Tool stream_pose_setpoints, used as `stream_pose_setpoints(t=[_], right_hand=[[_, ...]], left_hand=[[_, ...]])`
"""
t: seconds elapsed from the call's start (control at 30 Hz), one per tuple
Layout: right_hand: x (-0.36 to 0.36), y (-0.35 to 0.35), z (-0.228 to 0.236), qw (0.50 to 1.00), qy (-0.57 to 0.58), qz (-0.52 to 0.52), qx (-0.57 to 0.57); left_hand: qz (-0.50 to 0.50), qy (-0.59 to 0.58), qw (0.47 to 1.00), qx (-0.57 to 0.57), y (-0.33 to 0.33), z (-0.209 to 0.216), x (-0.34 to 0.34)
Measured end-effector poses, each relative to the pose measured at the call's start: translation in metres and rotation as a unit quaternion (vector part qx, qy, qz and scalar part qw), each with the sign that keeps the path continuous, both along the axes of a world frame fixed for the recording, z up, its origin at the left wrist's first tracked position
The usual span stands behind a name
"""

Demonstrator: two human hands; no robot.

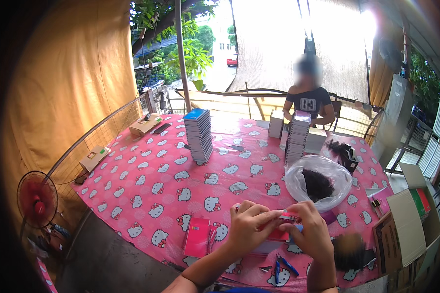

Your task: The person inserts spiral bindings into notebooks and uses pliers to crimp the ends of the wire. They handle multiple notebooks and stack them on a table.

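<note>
Near the front edge of the table, a small red notebook (278, 236) is between my hands, above a stack of pale page edges. My left hand (252, 224) is closed on its upper left side, fingers pointing to the right. At the right end, my right hand (312, 228) pinches the bound edge, where a thin strip shows between the fingertips. The fingers partly hide that strip. A pair of blue-handled pliers (284, 270) lies just below the hands. To the left rest pink-red notebooks (197, 238).
A clear plastic bag (342, 183) of black, tangled pieces stands beyond my right hand. Tall notebook stacks (199, 139) (297, 139) rise farther back. Open cardboard boxes (396, 234) line the right side. Across the table sits a person (308, 100). A fan (37, 199) stands left.
</note>
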State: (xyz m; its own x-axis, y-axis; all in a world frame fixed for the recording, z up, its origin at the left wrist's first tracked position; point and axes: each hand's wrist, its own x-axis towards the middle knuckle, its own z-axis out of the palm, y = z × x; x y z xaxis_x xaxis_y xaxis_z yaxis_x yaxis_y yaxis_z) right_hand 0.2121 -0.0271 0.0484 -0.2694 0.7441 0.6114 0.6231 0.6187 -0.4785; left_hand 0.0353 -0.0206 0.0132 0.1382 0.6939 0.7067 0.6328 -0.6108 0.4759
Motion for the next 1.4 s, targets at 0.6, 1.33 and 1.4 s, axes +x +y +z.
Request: stream_pose_setpoints(t=[0.6,1.33,1.4], right_hand=[[-0.009,-0.001,-0.008,0.988,-0.075,-0.036,0.127],[-0.014,0.000,-0.013,0.996,-0.023,-0.034,0.080],[-0.005,0.007,-0.016,0.995,-0.043,-0.021,0.092]], left_hand=[[0.002,0.003,1.000,-0.003,-0.002,0.000,-0.001],[0.000,0.005,1.000,0.018,-0.005,0.003,-0.003],[0.003,0.007,1.000,0.022,-0.004,0.003,-0.004]])
